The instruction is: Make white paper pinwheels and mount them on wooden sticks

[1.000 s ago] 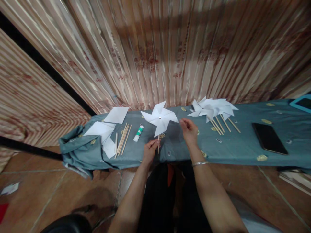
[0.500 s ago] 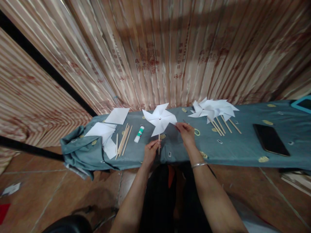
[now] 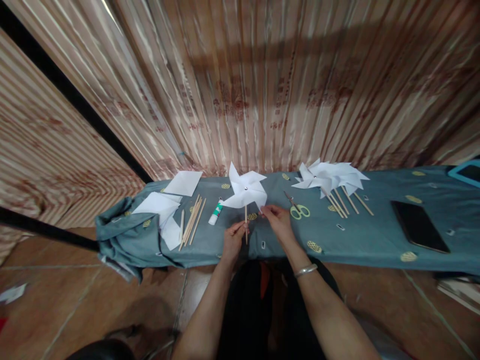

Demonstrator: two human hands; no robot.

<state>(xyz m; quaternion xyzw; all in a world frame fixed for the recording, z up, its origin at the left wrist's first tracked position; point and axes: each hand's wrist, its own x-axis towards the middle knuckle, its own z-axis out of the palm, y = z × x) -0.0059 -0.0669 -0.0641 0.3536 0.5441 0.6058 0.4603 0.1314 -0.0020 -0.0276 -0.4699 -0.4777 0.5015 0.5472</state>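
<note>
A white paper pinwheel point(image 3: 245, 188) on a thin wooden stick stands upright in front of me. My left hand point(image 3: 234, 239) is closed around the lower part of its stick. At the lower right blade, the fingers of my right hand point(image 3: 276, 220) pinch the tip of the paper. A green-and-white glue stick point(image 3: 215, 213) lies just left of the pinwheel. Scissors with yellow-green handles point(image 3: 300, 211) rest to the right of my right hand.
Loose wooden sticks point(image 3: 192, 223) and white paper sheets point(image 3: 159, 205) lie on the left of the cloth-covered table point(image 3: 360, 245). Several pinwheels point(image 3: 330, 177) overlap at the back right. Farther right are a black phone point(image 3: 419, 226) and a blue-edged device point(image 3: 465, 172). A curtain point(image 3: 240, 100) hangs behind.
The pinwheel's blades have turned clockwise. My right hand has moved down and left with a blade tip, uncovering the scissors.
</note>
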